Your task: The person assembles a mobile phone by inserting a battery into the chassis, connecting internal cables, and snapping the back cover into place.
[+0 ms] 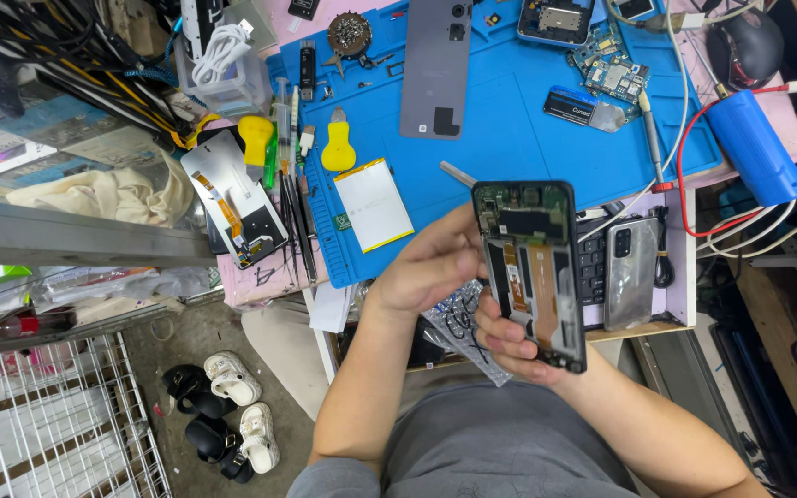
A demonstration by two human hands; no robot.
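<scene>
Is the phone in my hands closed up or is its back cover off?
Its back is off. The phone, held by the left hand and right hand, shows its bare insides: orange flex cable and black shields. A grey back cover lies on the blue mat.

A blue mat (528,138) covers the cluttered workbench; shoes (223,415) and a white wire rack (57,424) sit on grey floor

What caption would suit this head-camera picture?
Both hands hold an opened phone above a blue repair mat.
</scene>
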